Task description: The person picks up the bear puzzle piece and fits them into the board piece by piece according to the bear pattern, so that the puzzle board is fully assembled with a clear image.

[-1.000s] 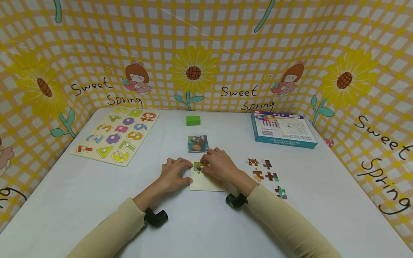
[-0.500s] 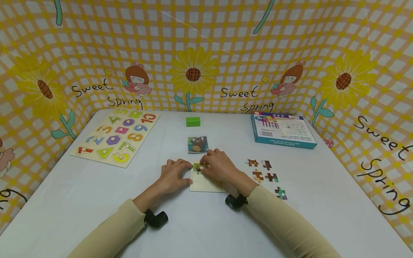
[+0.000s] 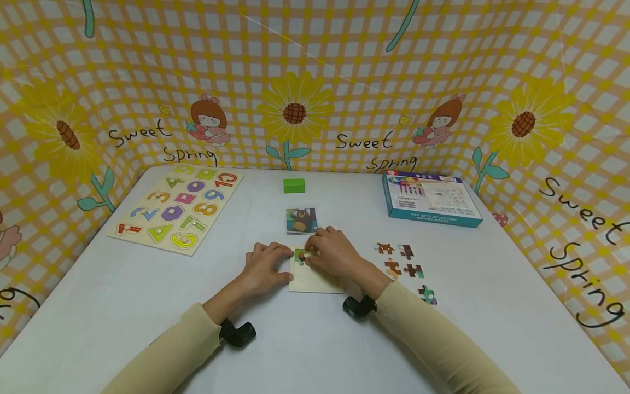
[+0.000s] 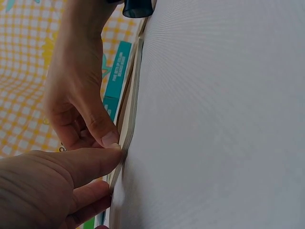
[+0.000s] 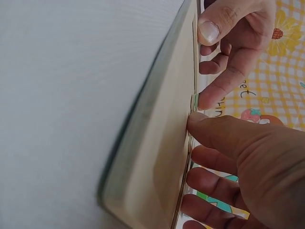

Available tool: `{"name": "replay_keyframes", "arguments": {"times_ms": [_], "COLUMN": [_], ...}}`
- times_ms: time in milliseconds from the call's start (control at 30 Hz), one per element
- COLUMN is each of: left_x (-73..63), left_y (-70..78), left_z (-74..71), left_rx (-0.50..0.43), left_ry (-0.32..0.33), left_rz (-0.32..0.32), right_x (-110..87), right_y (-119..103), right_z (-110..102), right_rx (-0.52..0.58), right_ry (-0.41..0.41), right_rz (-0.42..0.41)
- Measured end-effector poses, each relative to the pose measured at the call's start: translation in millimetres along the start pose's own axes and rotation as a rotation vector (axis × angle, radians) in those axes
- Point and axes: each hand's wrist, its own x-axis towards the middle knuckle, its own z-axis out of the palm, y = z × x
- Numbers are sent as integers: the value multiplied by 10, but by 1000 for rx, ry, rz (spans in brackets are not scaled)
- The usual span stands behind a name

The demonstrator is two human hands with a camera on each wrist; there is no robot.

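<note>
A pale wooden puzzle tray (image 3: 320,280) lies in front of me in the head view. Green and brown jigsaw artwork (image 3: 299,255) shows in its upper left corner, partly covered by fingers. My left hand (image 3: 266,267) touches the tray's left edge, thumb low and forefinger higher up. Over the upper part of the tray, my right hand (image 3: 334,250) pinches a puzzle piece with bent fingers, most of it hidden beneath them. In the right wrist view, the right thumb (image 5: 214,131) sits on the tray's face, close to the left hand's fingertips.
Several loose puzzle pieces (image 3: 413,270) lie to the right. A bear picture card (image 3: 302,220) lies beyond the tray, with a green block (image 3: 294,186) farther back. At back left is a number board (image 3: 177,210); at back right, a flat box (image 3: 430,198).
Both hands stay at the tray with barely any movement. The loose pieces lie as before, and the view shifts only slightly.
</note>
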Motion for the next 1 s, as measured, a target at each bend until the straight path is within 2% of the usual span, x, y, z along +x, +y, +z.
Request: {"name": "replay_keyframes", "arguments": {"times_ms": [433, 1000], "left_x": [-6, -3], "left_y": [3, -4], "left_z": [1, 5], "left_rx": [-3, -10], "left_ry": [-2, 1], "left_rz": [-4, 3], "right_x": [9, 20], "right_y": [-14, -9], "right_z": [0, 5], "right_rx": [0, -12], "right_ry": [-18, 1], "right_rz": [22, 18]}}
